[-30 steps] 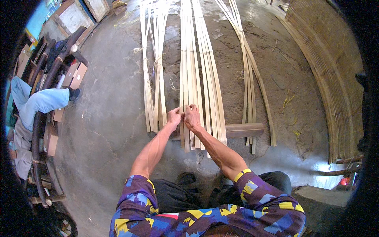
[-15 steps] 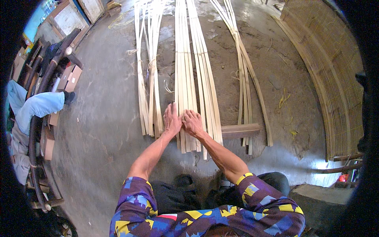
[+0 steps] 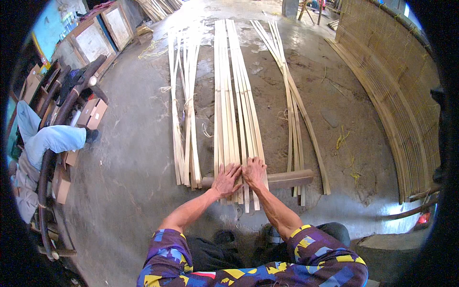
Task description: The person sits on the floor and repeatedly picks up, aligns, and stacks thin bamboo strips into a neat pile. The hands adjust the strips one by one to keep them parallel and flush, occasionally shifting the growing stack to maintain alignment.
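Long pale bamboo strips lie side by side in front of me, their near ends over a dark wooden bar. My left hand rests across the near part of the left strips, fingers stretched out toward the right. Beside it, my right hand has its fingers bent over the right-hand strips, near their ends. Both hands are close together, nearly touching. What lies under the right palm is hidden.
Tied strip bundles lie to the left, and more loose strips to the right. A large woven bamboo screen stands at far right. On the left, a person's leg rests by a dark pole bench with cardboard boxes.
My hands have come nearer along the strips, and the right hand has shifted right onto the right-hand strips. Those strips now lie closer to the middle ones. The view has tilted up.
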